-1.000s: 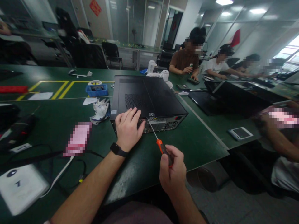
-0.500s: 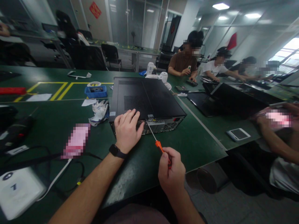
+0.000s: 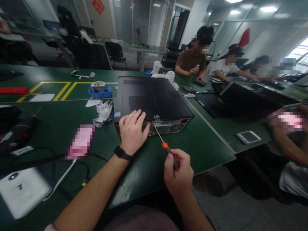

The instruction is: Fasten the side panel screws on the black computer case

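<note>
A black computer case (image 3: pixel 154 93) lies flat on the green table, its back panel with ports and a fan grille facing me. My left hand (image 3: pixel 134 131) rests on the near top edge of the case, fingers stretched out over it and thumb apart. In my right hand (image 3: pixel 179 170) is a screwdriver (image 3: pixel 165 145) with an orange and dark handle, the fingers wrapped round it. The screwdriver's thin shaft slants up to the case's rear edge, just right of my left thumb. Whether the tip sits in a screw is too small to tell.
Left of the case lie work gloves (image 3: pixel 104 112), a blue tray (image 3: pixel 99 92) with parts, a pink-screened phone (image 3: pixel 82 139) on a cable and a white box (image 3: pixel 24 192). To the right are a white phone (image 3: pixel 249 137) and dark panels (image 3: pixel 250 99). Several people sit along the table.
The screwdriver handle has turned in my right hand, showing more of its dark side. My left hand stays on the case. The whole view has shifted slightly.
</note>
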A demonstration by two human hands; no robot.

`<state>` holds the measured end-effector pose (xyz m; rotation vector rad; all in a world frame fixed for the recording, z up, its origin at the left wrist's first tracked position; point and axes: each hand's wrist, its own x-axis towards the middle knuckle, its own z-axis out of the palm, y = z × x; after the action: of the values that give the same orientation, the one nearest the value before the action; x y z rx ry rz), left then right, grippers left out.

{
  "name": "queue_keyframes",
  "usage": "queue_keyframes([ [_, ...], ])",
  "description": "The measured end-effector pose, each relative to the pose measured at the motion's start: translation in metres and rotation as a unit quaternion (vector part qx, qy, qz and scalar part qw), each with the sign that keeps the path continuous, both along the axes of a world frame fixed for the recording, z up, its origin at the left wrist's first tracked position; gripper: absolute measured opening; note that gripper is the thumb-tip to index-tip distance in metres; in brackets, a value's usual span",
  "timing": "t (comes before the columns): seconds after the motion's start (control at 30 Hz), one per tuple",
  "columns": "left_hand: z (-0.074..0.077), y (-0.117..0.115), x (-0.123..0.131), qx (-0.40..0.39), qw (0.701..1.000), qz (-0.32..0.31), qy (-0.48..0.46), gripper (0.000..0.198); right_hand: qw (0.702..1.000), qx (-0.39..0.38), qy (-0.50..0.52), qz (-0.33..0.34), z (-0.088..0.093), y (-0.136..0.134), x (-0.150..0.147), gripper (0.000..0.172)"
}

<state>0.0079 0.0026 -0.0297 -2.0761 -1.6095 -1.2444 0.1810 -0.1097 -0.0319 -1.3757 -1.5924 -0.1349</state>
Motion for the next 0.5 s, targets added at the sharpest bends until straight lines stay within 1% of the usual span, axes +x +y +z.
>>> queue_keyframes([
  [0.1,0.0005,-0.0006,0.0001,-0.001,1.0,-0.002,-0.001,0.042,1.0,-0.002,0.016,0.02,0.0014,-0.0001,0.0002,0.015],
  [0.23,0.001,-0.0009,0.0003,-0.007,1.0,-0.007,-0.008,0.041,1.0,-0.017,0.011,0.01,-0.0005,-0.002,0.0001,0.021],
  [0.3,0.0011,-0.0007,0.0002,-0.008,1.0,-0.006,-0.008,0.041,1.0,-0.003,-0.007,0.004,-0.0016,-0.0017,-0.0001,0.019],
  [0.37,0.0009,-0.0004,0.0,-0.007,1.0,-0.004,-0.004,0.041,1.0,0.008,-0.008,0.012,-0.0015,-0.0007,-0.0005,0.015],
  [0.5,0.0,0.0003,-0.0003,-0.007,1.0,-0.004,-0.004,0.041,0.998,-0.03,0.036,0.039,0.0012,-0.0009,-0.002,0.016],
])
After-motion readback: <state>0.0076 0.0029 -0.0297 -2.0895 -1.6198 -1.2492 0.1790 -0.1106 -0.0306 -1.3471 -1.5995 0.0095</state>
